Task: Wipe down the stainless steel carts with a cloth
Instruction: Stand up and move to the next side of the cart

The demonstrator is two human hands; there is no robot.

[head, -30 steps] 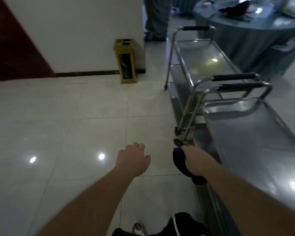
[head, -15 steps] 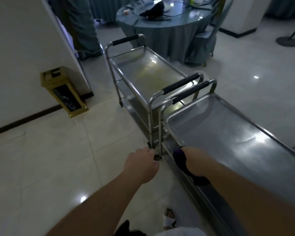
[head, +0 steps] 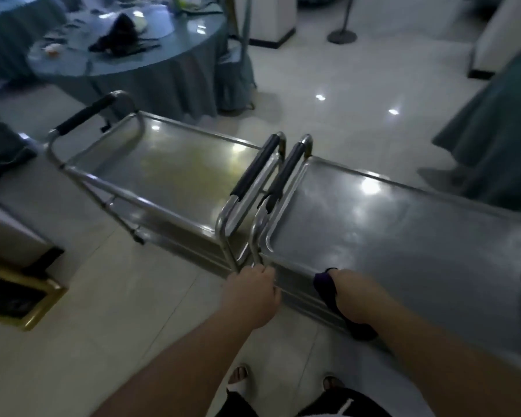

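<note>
Change: since half a second ago the left hand (head: 250, 293) has gone from hovering short of the cart frame to closing on it; both carts now sit more squarely ahead.
Left hand: fingers curled round the lower part of the steel upright (head: 254, 236) of the near cart's handle, at the cart's corner; only knuckles show, so how tight the grip is cannot be told.
Right hand (head: 354, 291): fingers wrapped round a dark purple cloth (head: 328, 291), held against the near edge of the near cart (head: 403, 236); the cloth hangs below the hand along the rim.
Near cart: on the right, its tray top bare and shiny, with light glare.
Far cart (head: 178, 170): on the left, end to end with the near one, their black-gripped handles just beside each other.
Surroundings: round table with grey-blue tablecloth (head: 151, 64) beyond the carts; gold-coloured bin (head: 27, 299) at the left edge on the pale tiled floor (head: 103, 326).
</note>
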